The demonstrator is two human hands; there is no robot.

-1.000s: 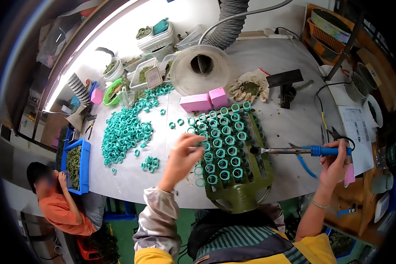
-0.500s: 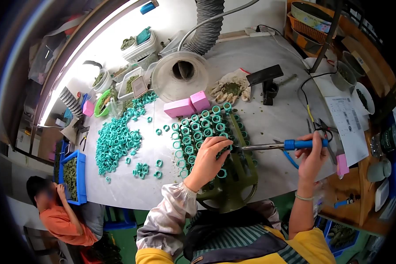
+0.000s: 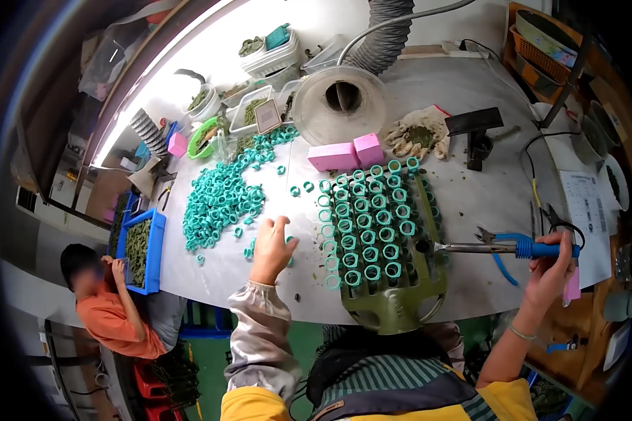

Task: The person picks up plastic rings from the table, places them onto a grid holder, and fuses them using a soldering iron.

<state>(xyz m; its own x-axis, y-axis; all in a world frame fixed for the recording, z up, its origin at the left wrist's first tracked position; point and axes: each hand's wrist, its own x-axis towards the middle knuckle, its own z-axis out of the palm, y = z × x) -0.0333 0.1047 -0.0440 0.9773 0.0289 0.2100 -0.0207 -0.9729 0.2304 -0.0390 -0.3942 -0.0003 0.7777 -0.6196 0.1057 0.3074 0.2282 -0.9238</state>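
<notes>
My right hand (image 3: pixel 551 270) grips the blue handle of a soldering iron (image 3: pixel 481 248), held level and pointing left. Its tip is at the right part of an olive-green frame (image 3: pixel 393 306); whether it touches, I cannot tell. Rows of teal rings (image 3: pixel 364 240) stand on that frame. Left of it, my left hand (image 3: pixel 270 252) is over the table with thumb and fingers apart, close to several loose teal rings. A large heap of teal rings (image 3: pixel 225 200) lies farther left. Beside the iron, pliers with blue handles (image 3: pixel 505 263) rest on the table.
Pink blocks (image 3: pixel 333 157), a clear funnel (image 3: pixel 309 105) on a grey hose, a stained glove (image 3: pixel 421 137) and a black stand (image 3: pixel 476 126) are behind the frame. A printed sheet (image 3: pixel 584 217) lies right. At left, a person in orange sits beside a blue crate (image 3: pixel 154 256).
My left hand has left the rings on the frame and moved left toward the loose rings. The iron stays in my right hand near the frame. The view has shifted.
</notes>
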